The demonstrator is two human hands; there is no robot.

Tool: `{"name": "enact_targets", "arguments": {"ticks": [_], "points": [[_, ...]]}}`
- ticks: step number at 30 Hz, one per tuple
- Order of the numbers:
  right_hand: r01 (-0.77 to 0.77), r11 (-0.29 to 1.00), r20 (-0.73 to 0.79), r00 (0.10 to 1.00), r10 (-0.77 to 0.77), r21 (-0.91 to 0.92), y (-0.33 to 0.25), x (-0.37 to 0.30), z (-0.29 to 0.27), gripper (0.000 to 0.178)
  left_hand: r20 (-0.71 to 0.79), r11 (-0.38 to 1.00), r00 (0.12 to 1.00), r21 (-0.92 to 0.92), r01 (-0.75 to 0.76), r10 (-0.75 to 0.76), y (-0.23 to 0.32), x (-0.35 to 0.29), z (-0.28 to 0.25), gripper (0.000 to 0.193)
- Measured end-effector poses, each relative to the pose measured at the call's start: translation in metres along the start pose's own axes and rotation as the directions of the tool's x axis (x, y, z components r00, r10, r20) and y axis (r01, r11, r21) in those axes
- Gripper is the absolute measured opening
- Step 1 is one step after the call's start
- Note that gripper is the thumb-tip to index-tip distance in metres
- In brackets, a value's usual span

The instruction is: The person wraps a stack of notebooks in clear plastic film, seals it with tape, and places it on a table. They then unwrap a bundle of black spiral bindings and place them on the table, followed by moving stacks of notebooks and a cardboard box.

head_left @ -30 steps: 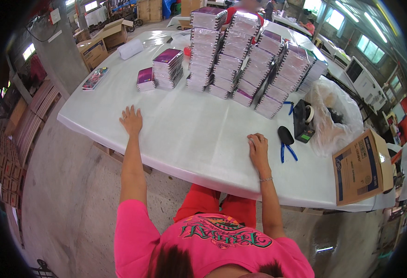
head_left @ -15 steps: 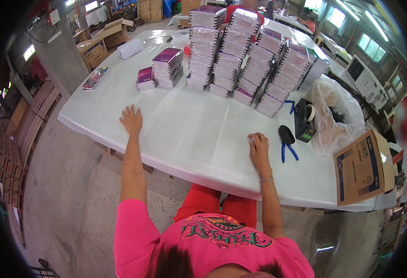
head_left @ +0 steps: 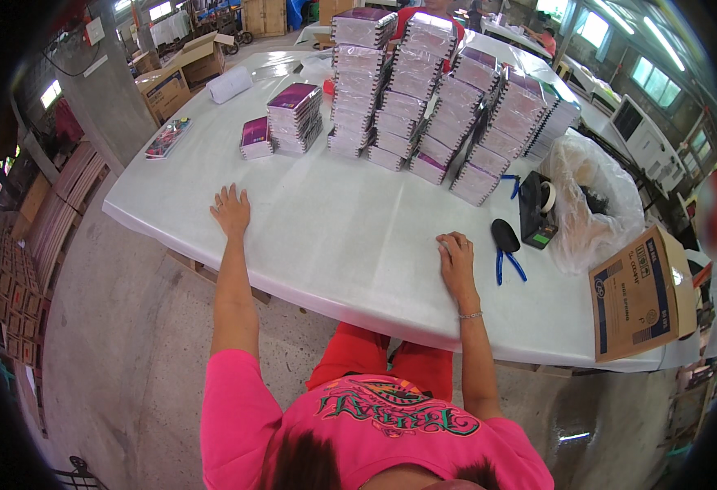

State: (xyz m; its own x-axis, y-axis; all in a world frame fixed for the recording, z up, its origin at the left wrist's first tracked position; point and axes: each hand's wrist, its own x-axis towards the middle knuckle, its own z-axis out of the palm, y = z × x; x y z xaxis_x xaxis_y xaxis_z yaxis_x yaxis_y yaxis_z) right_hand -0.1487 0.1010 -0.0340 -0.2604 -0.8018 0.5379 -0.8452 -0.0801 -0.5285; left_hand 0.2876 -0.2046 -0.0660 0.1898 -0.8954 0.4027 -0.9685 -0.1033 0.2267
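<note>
Close to the front edge of the tabletop (head_left: 326,237), the left hand (head_left: 230,216) is laid palm down, its fingers spread. Farther right along that edge, the right hand (head_left: 456,265) is rested on the surface, its fingers loosely bent. To its right, blue-handled pliers (head_left: 500,265) are laid, a black oval piece (head_left: 504,235) at their upper end. Beyond the left hand, two short stacks of purple-covered notebooks (head_left: 295,118) are placed; taller spiral-bound stacks (head_left: 403,98) are ranged toward the far edge. A carton (head_left: 632,298) is stood at the front right corner.
</note>
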Motion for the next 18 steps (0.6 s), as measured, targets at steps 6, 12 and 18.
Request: {"name": "enact_targets", "arguments": {"ticks": [6, 12, 18], "points": [[0.019, 1.0, -0.007, 1.0, -0.019, -0.007, 0.0012, 0.0004, 0.0007, 0.021, -0.01, 1.0, 1.0, -0.004, 0.003, -0.003, -0.0008, 0.0001, 0.0001, 0.053], [0.004, 1.0, -0.003, 1.0, -0.004, -0.007, 0.0011, 0.0006, 0.0012, 0.021, -0.017, 1.0, 1.0, -0.007, 0.004, -0.004, 0.0002, 0.0007, 0.0009, 0.052], [-0.018, 1.0, 0.006, 1.0, 0.018, 0.002, 0.0, 0.0001, 0.0007, 0.021, -0.016, 1.0, 1.0, 0.003, 0.005, -0.005, 0.0002, 0.0009, 0.0004, 0.052]]}}
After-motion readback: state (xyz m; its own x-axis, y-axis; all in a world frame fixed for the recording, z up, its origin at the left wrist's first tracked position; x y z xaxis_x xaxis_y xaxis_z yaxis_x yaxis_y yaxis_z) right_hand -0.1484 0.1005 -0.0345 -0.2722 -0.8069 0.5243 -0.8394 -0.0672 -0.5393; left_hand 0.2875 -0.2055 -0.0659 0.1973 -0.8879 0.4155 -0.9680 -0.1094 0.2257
